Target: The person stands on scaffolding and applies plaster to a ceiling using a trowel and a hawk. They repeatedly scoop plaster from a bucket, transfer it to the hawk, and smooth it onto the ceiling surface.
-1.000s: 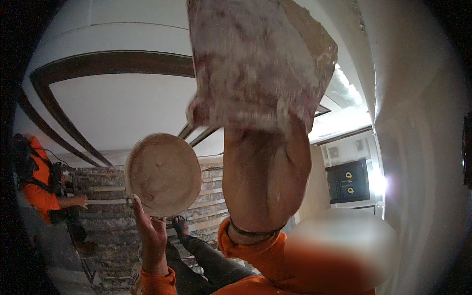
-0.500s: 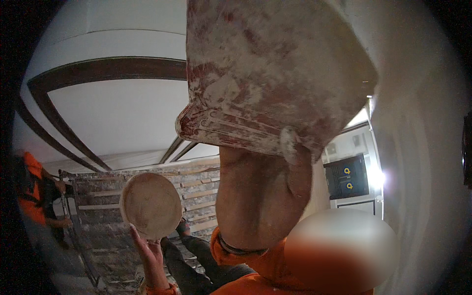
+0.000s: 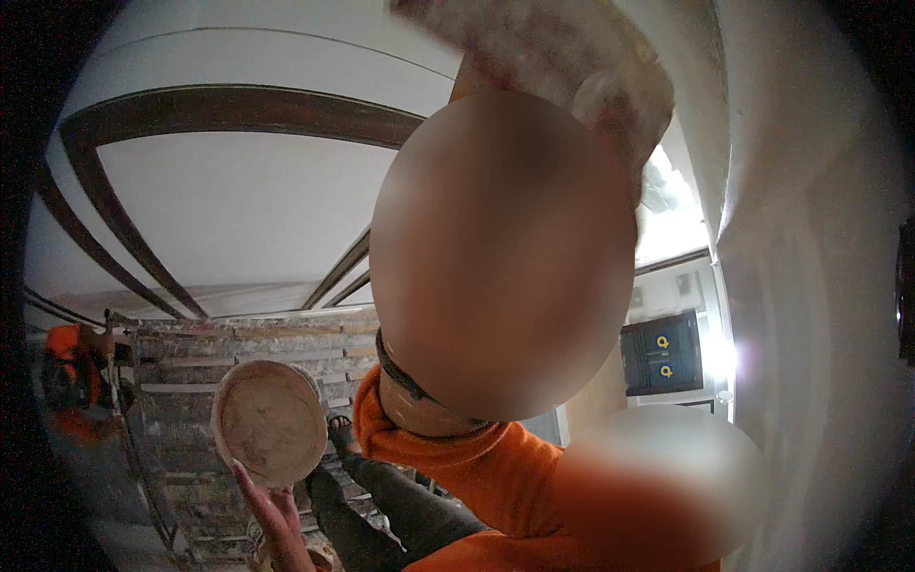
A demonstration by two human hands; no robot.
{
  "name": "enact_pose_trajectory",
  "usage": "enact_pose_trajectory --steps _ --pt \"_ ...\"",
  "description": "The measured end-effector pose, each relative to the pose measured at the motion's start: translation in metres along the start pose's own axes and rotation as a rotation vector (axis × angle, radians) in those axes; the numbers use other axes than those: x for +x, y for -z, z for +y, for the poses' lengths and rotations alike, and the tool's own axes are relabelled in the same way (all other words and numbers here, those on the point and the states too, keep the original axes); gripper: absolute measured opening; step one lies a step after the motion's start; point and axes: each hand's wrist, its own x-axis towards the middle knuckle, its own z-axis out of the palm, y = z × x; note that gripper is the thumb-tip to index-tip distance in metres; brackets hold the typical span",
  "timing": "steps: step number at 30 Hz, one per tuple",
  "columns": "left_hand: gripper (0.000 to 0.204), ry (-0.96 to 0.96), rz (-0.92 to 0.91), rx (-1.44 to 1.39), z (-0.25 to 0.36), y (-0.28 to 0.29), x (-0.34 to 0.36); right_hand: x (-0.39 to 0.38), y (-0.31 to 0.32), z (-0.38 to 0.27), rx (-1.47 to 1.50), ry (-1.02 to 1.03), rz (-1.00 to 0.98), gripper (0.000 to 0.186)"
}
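My left hand (image 3: 272,510) holds a round, shallow, plaster-stained dish (image 3: 270,419) from below, at the lower left of the view. My right arm reaches up through the middle, largely covered by a blurred patch. At its far end, my right hand (image 3: 600,100) grips a wide, flat, plaster-smeared spreading tool (image 3: 534,33) with reddish streaks, up near the top edge. Part of that hand is hidden and the tool is smeared by motion.
A worn plank platform (image 3: 181,391) lies below, under my feet and legs. A co-worker in orange (image 3: 74,362) is at the left rim. Pale panels with dark trim (image 3: 219,100) fill the upper left; a plain white surface (image 3: 801,286) runs down the right. A dark panel (image 3: 660,353) hangs beyond.
The dish in my left hand has dropped down and leftward. The spreading tool has moved toward the top edge, showing less of its face. The co-worker now appears lower and smaller at the rim.
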Motion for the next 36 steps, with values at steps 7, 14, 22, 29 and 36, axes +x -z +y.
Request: enact_pose_trajectory --steps 7,14,22,29,36 --pt "0.081 -0.243 -0.061 0.329 -0.010 0.022 0.004 0.005 -0.014 0.013 -0.030 0.056 -0.029 0.048" --pt "0.081 -0.069 0.001 -0.017 0.006 0.038 0.006 0.001 -0.012 0.013 -0.013 0.049 -0.050 0.048" --pt "0.087 -0.025 0.109 0.016 0.004 0.027 -0.005 -0.009 -0.015 0.010 -0.050 0.033 -0.016 0.047" --pt "0.086 0.033 0.119 -0.166 0.019 0.017 -0.022 -0.013 -0.018 0.031 -0.024 0.013 0.004 0.047" --pt "0.082 -0.251 0.063 0.296 -0.028 0.056 -0.006 -0.001 -0.022 0.046 -0.023 0.056 -0.015 0.047"
